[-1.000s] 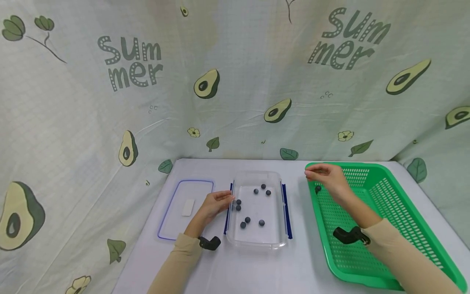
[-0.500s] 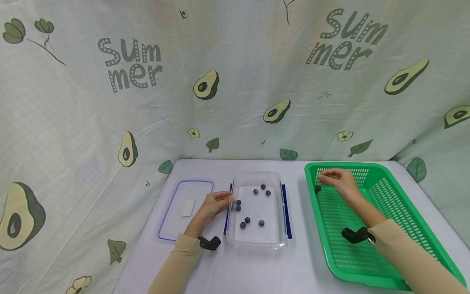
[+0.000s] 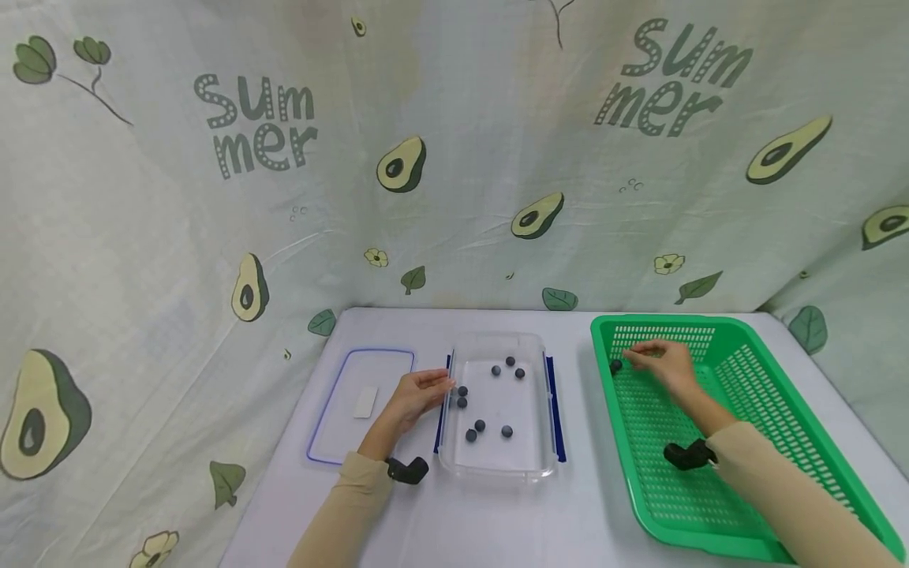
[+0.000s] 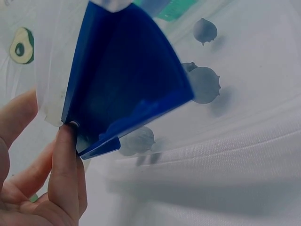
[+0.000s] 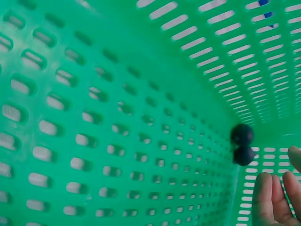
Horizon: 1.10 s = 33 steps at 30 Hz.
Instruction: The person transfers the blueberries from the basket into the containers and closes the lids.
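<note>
Lid (image 3: 360, 405): clear, blue-edged, flat on the counter (image 3: 483, 521) toward its left edge, a small white patch at its middle. Nothing holds it.

Left hand (image 3: 415, 397): between the lid and the container, fingers straight and together. The left wrist view shows a fingertip (image 4: 66, 141) pressed to the lower corner of the blue clasp (image 4: 122, 80) on the container's left wall. It grips nothing.

Clear container (image 3: 497, 470): open, at the middle of the counter, blue clasps folded down on both long sides. Seven dark balls lie loose on its floor: three toward the far end (image 3: 509, 367), two by the left wall (image 3: 461, 396), two nearer the front (image 3: 474, 430).

Green basket (image 3: 781, 410): slotted plastic, at the right edge of the counter, its long axis running from the front edge to the back.

Dark ball (image 3: 615, 366): in the basket's far left corner, against the left wall. The right wrist view shows two dark rounds, one upon the other (image 5: 242, 142); whether that is two balls or one with its reflection cannot be told.

Right hand (image 3: 660, 361): low inside the basket at its far end, fingers loosely extended, slightly apart, empty. The ball lies just to the left of its fingertips (image 5: 270, 197), not touching. This hand is far nearer the ball than the left hand, which is well apart beyond the container.
</note>
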{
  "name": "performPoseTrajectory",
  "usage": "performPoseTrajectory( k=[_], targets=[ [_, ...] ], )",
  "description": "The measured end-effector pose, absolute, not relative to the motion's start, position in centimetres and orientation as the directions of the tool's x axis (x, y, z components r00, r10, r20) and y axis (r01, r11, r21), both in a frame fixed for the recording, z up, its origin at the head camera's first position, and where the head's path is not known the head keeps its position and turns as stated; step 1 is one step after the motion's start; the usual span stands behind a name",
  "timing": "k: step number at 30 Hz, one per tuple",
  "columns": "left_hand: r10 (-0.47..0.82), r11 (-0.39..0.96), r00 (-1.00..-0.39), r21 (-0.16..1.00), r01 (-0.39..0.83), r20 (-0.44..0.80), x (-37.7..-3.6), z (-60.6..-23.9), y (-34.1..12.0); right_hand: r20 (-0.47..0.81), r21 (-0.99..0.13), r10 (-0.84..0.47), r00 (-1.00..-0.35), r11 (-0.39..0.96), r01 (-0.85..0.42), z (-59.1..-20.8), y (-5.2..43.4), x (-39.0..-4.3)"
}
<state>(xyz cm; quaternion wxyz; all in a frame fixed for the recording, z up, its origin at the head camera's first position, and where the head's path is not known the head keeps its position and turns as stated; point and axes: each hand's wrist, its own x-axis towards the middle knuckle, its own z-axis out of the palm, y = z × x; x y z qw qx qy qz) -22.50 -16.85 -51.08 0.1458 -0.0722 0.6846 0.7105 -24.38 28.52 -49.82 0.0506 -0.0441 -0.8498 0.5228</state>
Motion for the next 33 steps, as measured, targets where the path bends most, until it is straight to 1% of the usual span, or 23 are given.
performPoseTrajectory(
  k=[5,11,21,33],
  targets=[
    [0.107,-0.014,-0.947,0.952,-0.307,-0.304,-22.6,-51.0,-16.8,0.031,-0.87,0.157,-0.987,0.49,0.05,-50.9,28.5,-24.8],
    [0.107,-0.014,-0.949,0.954,-0.3,-0.297,-22.7,-50.9,-16.7,0.037,-0.849,0.165,-0.986,0.525,0.056,-51.7,28.3,-24.9],
    [0.106,-0.015,-0.952,0.956,-0.292,-0.289,-22.6,-51.0,-16.7,0.044,-0.83,0.227,-0.973,0.551,0.091,-52.3,27.3,-25.3],
    [0.097,-0.025,-0.952,0.955,-0.294,-0.291,-22.5,-51.1,-16.9,0.103,-0.78,0.221,-0.97,0.623,0.059,-52.6,26.9,-25.6]
  ],
)
